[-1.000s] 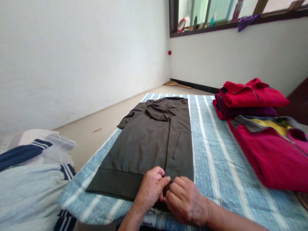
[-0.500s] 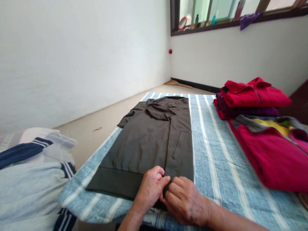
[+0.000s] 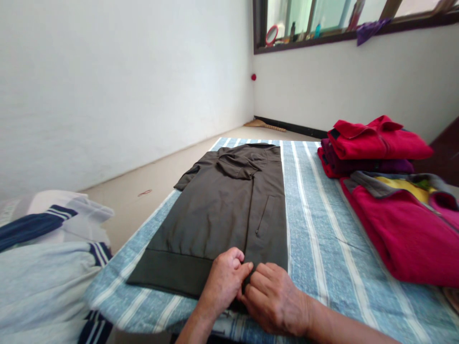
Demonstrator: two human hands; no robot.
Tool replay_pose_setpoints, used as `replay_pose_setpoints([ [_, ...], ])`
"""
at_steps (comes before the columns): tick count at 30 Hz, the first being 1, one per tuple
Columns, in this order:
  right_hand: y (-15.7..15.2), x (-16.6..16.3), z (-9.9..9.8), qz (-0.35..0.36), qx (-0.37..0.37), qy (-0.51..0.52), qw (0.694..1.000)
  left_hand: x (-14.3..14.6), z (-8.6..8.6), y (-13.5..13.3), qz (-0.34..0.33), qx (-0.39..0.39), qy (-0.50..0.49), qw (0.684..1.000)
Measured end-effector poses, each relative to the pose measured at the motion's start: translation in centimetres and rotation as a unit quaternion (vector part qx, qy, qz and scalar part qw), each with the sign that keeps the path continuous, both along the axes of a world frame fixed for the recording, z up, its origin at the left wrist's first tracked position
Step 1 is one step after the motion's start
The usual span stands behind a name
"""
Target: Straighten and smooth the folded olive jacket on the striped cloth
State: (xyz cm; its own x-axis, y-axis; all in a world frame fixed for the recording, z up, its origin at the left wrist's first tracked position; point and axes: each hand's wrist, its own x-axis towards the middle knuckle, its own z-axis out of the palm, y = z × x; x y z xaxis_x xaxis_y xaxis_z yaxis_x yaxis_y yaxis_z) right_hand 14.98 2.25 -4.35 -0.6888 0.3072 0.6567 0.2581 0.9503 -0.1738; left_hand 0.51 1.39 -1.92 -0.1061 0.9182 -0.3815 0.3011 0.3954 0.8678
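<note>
A dark olive-brown jacket (image 3: 215,224) lies flat on a blue-and-white striped cloth (image 3: 311,229), its hem toward me and its collar at the far end. One sleeve is folded across its upper part, and a zipped pocket shows on the right side. At the hem, along the front opening, my left hand (image 3: 225,274) is closed on the jacket's edge. Right beside it, my right hand (image 3: 274,298) has its fingers curled around the same spot. The exact bit of fabric or zip between my fingertips is hidden.
Folded red and purple garments (image 3: 380,141) are stacked at the far right. Nearer, a folded pink jacket (image 3: 412,239) has a grey collar and yellow lining. Pale grey clothes with navy cuffs (image 3: 46,282) lie at left. A broom (image 3: 265,125) rests on the floor by the wall.
</note>
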Motion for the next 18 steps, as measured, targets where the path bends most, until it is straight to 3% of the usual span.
replay_pose_setpoints([
  [18,0.03,0.07,-0.21,0.0,0.0,-0.003,1.0,0.08,0.2,0.14,-0.002,-0.001,0.003,1.0],
])
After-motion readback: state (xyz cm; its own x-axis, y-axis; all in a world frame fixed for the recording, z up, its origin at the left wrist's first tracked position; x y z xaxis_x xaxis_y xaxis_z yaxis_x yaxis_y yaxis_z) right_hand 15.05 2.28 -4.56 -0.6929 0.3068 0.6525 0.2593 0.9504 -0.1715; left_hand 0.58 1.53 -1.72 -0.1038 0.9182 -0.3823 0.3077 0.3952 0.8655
